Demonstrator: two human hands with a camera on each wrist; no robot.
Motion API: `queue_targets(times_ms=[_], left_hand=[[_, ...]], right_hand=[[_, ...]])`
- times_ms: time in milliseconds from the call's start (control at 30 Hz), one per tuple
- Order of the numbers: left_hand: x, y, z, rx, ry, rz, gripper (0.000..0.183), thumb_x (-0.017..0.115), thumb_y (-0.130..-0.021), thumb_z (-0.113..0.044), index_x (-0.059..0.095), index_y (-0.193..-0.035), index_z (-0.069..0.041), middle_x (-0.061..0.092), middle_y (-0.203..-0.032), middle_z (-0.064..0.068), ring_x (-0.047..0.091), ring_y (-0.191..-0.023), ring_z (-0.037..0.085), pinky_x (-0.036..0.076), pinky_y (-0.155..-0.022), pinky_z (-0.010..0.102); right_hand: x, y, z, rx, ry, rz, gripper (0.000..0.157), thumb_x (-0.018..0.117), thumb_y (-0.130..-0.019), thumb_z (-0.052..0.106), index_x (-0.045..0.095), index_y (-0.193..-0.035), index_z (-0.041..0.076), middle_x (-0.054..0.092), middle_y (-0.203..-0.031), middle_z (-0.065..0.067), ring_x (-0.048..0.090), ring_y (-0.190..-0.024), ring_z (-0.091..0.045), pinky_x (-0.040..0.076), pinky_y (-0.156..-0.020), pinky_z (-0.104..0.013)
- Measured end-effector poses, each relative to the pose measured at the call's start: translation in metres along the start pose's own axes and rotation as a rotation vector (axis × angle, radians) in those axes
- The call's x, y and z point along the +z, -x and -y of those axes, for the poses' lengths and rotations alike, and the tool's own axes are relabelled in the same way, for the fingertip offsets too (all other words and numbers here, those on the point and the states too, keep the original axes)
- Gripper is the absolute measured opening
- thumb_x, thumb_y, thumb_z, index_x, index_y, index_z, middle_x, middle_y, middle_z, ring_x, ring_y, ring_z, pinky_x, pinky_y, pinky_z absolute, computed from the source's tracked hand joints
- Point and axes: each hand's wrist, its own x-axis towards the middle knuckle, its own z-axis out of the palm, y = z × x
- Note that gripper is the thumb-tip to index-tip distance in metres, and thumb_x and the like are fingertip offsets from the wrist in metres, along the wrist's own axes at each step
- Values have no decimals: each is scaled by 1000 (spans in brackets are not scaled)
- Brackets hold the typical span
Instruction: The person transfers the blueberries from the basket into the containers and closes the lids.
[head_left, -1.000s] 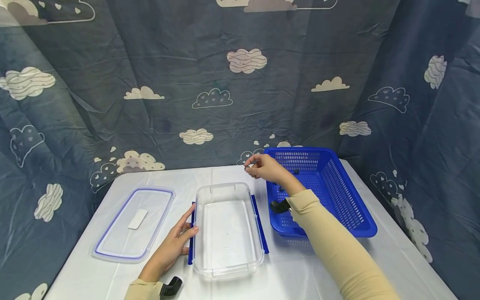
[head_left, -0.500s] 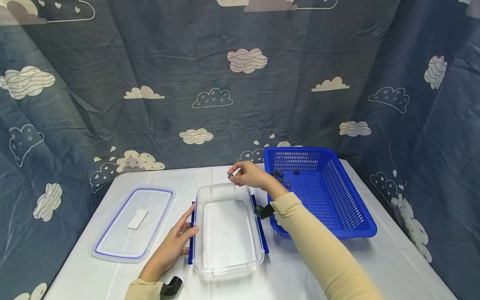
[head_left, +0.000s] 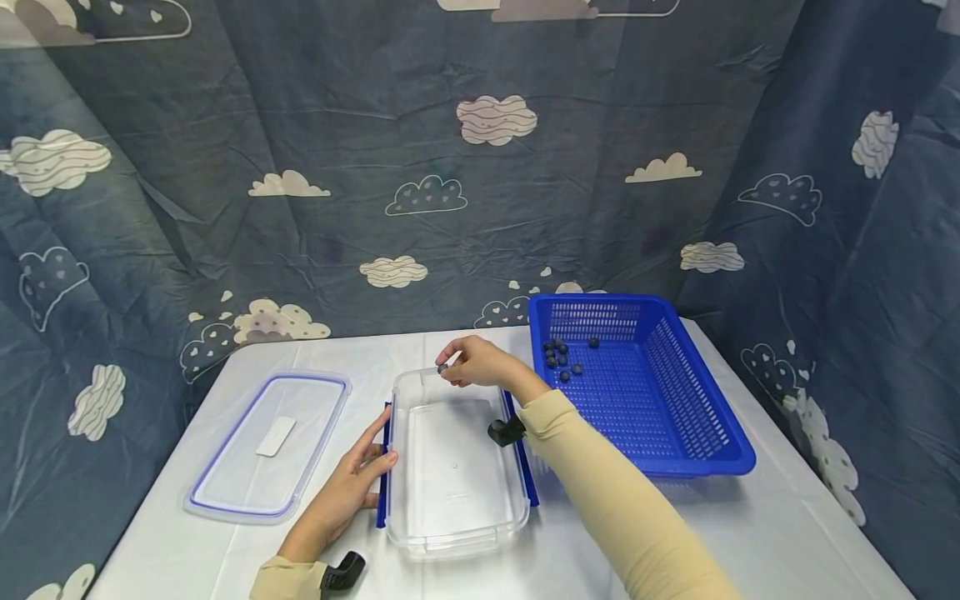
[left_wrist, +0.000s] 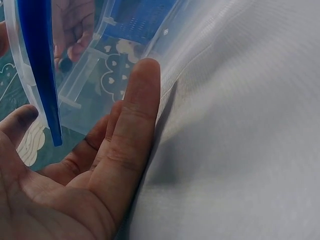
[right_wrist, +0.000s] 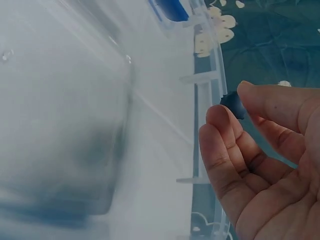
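Note:
A rectangular clear plastic food container (head_left: 453, 454) with blue side latches stands lidless on the table. My left hand (head_left: 345, 483) holds its left side, the thumb over the rim beside the blue latch (left_wrist: 40, 70) and the fingers along the outside. Over the container's far rim, my right hand (head_left: 480, 362) pinches a single blueberry (right_wrist: 233, 104) between thumb and fingertips. The berry's crown shows in the right wrist view. Several more blueberries (head_left: 562, 361) lie in the far left corner of the blue plastic basket (head_left: 705, 400).
A clear lid (head_left: 232, 467) with a blue seal and a white label (head_left: 276, 437) lies flat to the left of the container. The basket stands close on the right. A dark cloud-print curtain (head_left: 330, 225) hangs behind the white-covered table (head_left: 585, 542).
My right hand has moved left and nearer from the basket's edge to the container's far rim, carrying the blueberry. The berries in the basket have come into sight. My left hand stays put.

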Motion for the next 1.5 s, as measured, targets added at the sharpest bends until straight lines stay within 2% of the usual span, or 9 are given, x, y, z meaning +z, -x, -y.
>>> queue_targets(times_ms=[167, 300, 500, 633, 733, 1000, 1133, 1300, 1500], left_hand=[[0, 0, 0, -12, 15, -8, 74, 58, -111, -27, 19, -172, -42, 42, -145, 31, 62, -115, 31, 66, -82, 51], [0, 0, 1, -16, 18, -8, 74, 58, -112, -26, 19, -172, -42, 41, -146, 31, 62, -116, 31, 66, -82, 51], [0, 0, 1, -14, 14, -4, 73, 57, -112, -26, 19, -172, -43, 42, -145, 30, 62, -115, 31, 66, -82, 51], [-1, 0, 1, -7, 11, 2, 74, 58, -112, -28, 18, -172, -43, 42, -145, 31, 63, -115, 31, 66, -82, 51], [-1, 1, 1, -2, 12, 8, 74, 58, -112, -29, 18, -172, -42, 42, -145, 31, 63, -115, 31, 66, -81, 51], [0, 1, -1, -13, 3, 0, 72, 56, -112, -26, 18, -172, -44, 41, -145, 29, 61, -118, 32, 66, -82, 50], [0, 0, -1, -15, 1, -7, 71, 56, -113, -27, 19, -171, -44, 40, -146, 29, 61, -121, 34, 66, -83, 50], [0, -1, -1, -19, 3, -12, 71, 55, -113, -26, 20, -171, -44, 40, -147, 30, 60, -122, 35, 66, -82, 51], [0, -1, -1, -23, 3, -12, 71, 56, -113, -27, 20, -171, -44, 40, -148, 30, 60, -123, 35, 66, -83, 51]], right_hand=[[7, -5, 1, 16, -51, 10, 25, 71, -101, 9, 72, -124, -1, 75, -92, -10, 70, -85, -16, 66, -89, -37], [14, -6, 3, 25, -57, 32, 26, 69, -102, 9, 72, -126, -1, 79, -103, -19, 74, -89, -17, 65, -88, -32], [20, -2, 6, 40, -56, 81, 23, 69, -103, 8, 74, -124, 0, 80, -102, -16, 76, -88, -14, 64, -84, -26], [28, -3, 5, 64, -44, 95, 26, 70, -104, 10, 73, -127, -1, 79, -115, -24, 77, -92, -18, 65, -86, -28], [35, -4, 3, 83, -19, 115, 26, 69, -104, 12, 73, -127, 0, 78, -120, -24, 78, -99, -21, 65, -88, -31], [44, -3, -2, 129, -11, 132, 25, 68, -105, 17, 73, -126, 3, 78, -120, -23, 77, -109, -30, 63, -95, -37], [47, -4, -4, 138, -28, 134, 27, 67, -105, 15, 72, -127, 1, 78, -118, -25, 77, -100, -29, 64, -92, -36], [50, -5, -6, 140, -22, 131, 26, 67, -105, 14, 72, -127, 1, 78, -114, -24, 71, -85, -17, 63, -85, -32], [51, -8, -7, 138, -21, 131, 27, 67, -105, 15, 72, -129, 2, 78, -115, -25, 74, -91, -24, 63, -84, -34]])
